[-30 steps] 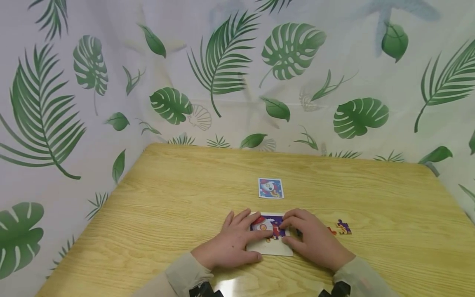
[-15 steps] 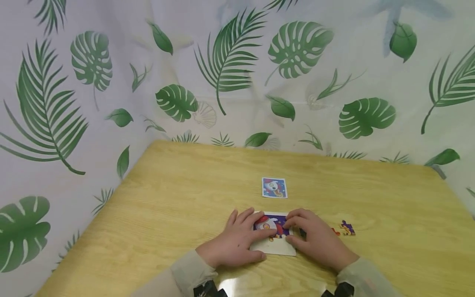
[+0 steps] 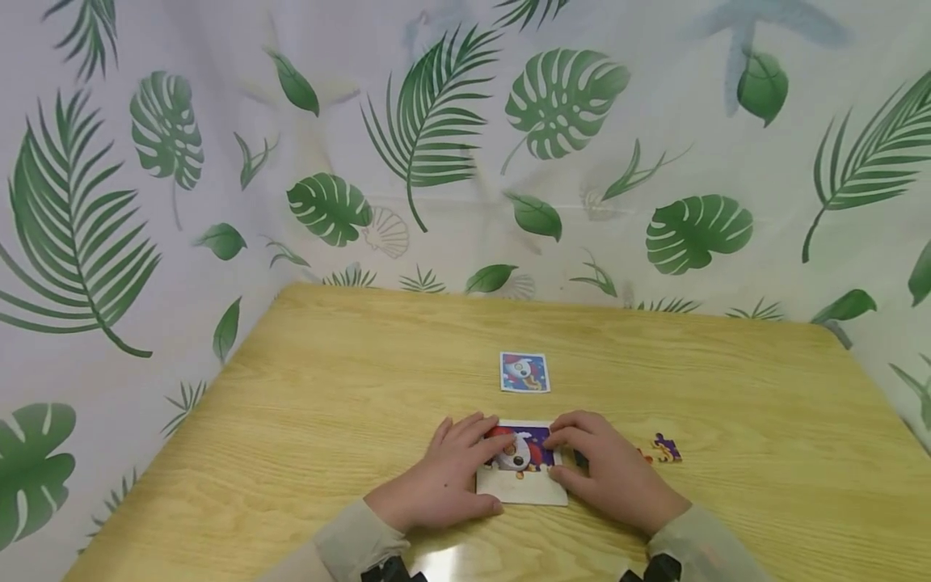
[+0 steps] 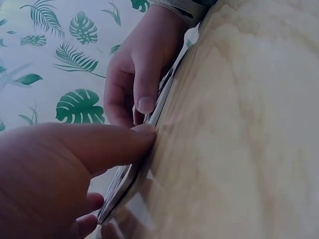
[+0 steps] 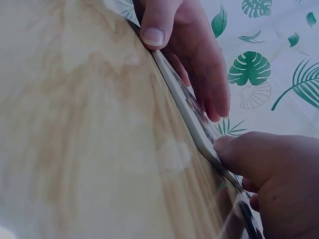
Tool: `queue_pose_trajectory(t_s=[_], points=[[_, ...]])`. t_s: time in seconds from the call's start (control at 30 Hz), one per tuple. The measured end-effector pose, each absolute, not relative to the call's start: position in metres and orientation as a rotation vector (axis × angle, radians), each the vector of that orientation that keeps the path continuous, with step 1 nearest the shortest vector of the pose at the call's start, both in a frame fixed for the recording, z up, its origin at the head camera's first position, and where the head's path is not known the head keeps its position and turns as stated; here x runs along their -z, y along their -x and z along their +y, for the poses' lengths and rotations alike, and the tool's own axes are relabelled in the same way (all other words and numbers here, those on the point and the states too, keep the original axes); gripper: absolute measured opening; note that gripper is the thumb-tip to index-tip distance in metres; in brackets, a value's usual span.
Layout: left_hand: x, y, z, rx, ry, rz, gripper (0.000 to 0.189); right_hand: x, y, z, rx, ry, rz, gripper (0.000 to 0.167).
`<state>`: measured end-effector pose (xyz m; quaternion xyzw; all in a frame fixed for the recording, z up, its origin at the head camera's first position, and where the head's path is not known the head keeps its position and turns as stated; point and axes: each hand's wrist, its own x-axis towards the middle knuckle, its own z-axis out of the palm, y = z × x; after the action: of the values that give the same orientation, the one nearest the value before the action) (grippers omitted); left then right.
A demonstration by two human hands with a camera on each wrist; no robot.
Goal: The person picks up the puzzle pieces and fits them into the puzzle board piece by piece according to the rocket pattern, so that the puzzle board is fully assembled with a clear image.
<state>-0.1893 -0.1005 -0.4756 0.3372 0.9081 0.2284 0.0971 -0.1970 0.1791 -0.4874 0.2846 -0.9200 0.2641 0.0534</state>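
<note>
Part-done puzzle board [image 3: 520,488] being touched by spread L hand [image 3: 447,475] & bent-fingered R hand [image 3: 609,469], board being framed betw. them, R pinch can't be told, pic card [image 3: 524,373] being seen beyond hands, loose pcs [image 3: 667,449] being part-hidden by R hand

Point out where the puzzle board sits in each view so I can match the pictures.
Head: the puzzle board lies low, just right of centre, between the left hand and right hand.
Left wrist: the board shows nearly edge-on, slanting from lower left to upper middle.
Right wrist: nearly edge-on, slanting from upper middle to lower right.
Shared landmark: the right hand, at the top in left wrist, lower right in right wrist.
</note>
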Motion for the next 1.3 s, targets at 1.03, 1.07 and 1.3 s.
queue_pose_trajectory(t_s=[1.03,1.07,1.3], points=[[0.478,0.198,-0.117,-0.62,-0.931,2.737,0.079,0.487,0.196,0.22,-0.679,-0.731,-2.815,0.021],[0.478,0.198,-0.117,-0.615,-0.926,2.736,0.079,0.486,0.196,0.22,-0.677,-0.733,-2.812,0.02],[0.477,0.198,-0.114,-0.63,-0.926,2.724,0.079,0.488,0.197,0.221,-0.681,-0.722,-2.798,0.018]])
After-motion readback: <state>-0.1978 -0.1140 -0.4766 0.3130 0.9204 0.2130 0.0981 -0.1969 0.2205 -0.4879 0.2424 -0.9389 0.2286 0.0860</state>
